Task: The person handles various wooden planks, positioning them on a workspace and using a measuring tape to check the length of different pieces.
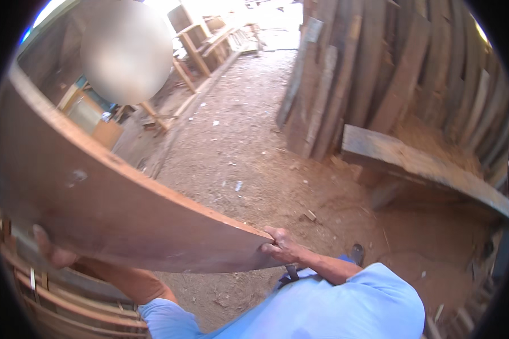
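A wide reddish-brown wooden board [96, 198] is held up on edge across the left half of the view, running from about 10 o'clock down to its near end just below the centre. The near end is clamped by the right hand [280, 246], with the fingers curled over the top corner and the thumb pressed against the end. The lower edge of the board, at about 8 o'clock, is gripped from beneath by the left hand [51, 251], whose fingers are closed against the wood. Both forearms are seen in light blue sleeves [345, 305] at 6 o'clock. A reddish dirt floor [254, 152], strewn with small scraps, is seen past the board. A stack of planks [379, 73] is leaned upright at 1 o'clock, and a thick weathered beam [418, 164] is laid at about 3 o'clock. Slatted timber [62, 305] is seen under the board at 7 o'clock.
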